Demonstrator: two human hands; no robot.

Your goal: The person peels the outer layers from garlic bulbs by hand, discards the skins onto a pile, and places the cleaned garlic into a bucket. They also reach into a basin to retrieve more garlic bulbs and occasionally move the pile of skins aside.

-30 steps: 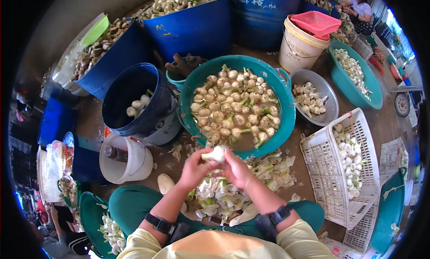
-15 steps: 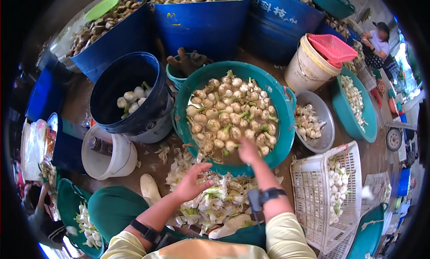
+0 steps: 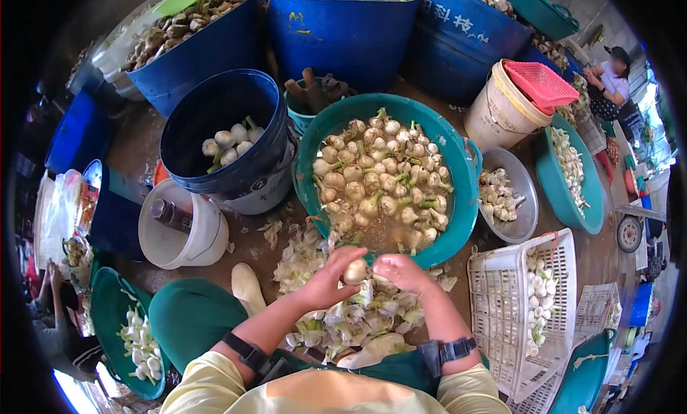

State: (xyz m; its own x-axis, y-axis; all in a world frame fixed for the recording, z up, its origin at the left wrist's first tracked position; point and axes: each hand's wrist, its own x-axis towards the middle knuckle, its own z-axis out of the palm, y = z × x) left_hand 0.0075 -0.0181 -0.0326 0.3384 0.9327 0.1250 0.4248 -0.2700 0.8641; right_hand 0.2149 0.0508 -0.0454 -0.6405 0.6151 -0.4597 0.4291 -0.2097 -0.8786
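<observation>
My left hand (image 3: 325,279) is wrapped round a pale bulb (image 3: 355,272) just in front of the near rim of the green tub (image 3: 469,221). Close on the bulb's right side, my right hand (image 3: 404,273) has its fingers bent together; whether they grip anything is hidden. Many brownish-white bulbs (image 3: 372,163) sit in murky water inside the tub. Below both hands, a heap of peeled skins (image 3: 315,260) covers the floor between my feet.
A dark blue bucket (image 3: 172,153) with white bulbs and a white bucket (image 3: 207,246) stand left. To the right are a metal bowl (image 3: 528,206), a white crate (image 3: 490,299) and a teal basin (image 3: 597,206). Another person (image 3: 612,81) is at the far right.
My right hand has come back from the tub towards my left hand. A bulb now shows in my left hand, which was empty and open. The view has shifted slightly.
</observation>
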